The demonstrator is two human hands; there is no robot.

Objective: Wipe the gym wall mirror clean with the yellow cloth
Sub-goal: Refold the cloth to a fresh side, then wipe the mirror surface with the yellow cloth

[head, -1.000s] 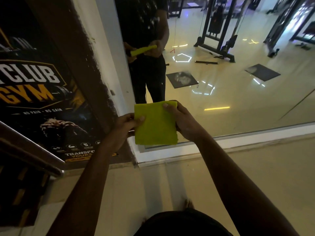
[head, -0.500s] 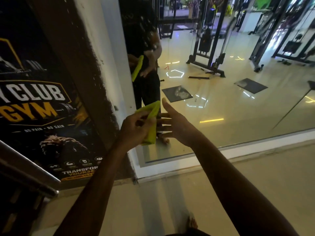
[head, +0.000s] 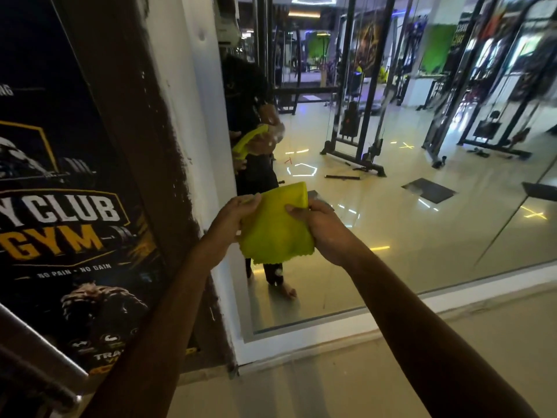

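A folded yellow cloth (head: 275, 227) is held between both hands in front of the wall mirror (head: 391, 206). My left hand (head: 232, 218) grips its left edge with curled fingers. My right hand (head: 319, 227) pinches its right side, thumb on top. The cloth hangs a short way off the glass, near the mirror's lower left corner. In the mirror I see the reflection of a person in dark clothes holding the same cloth, and white smudges dot the glass there.
A white frame (head: 301, 333) borders the mirror at floor level. A dark gym poster (head: 69, 212) covers the wall to the left. A metal rail (head: 39, 348) crosses the lower left corner. Gym machines show only as reflections. Beige floor lies below.
The left hand alone held the bunched cloth half a second ago; now the right hand has taken hold too and the cloth is spread wider. The view has tilted upward.
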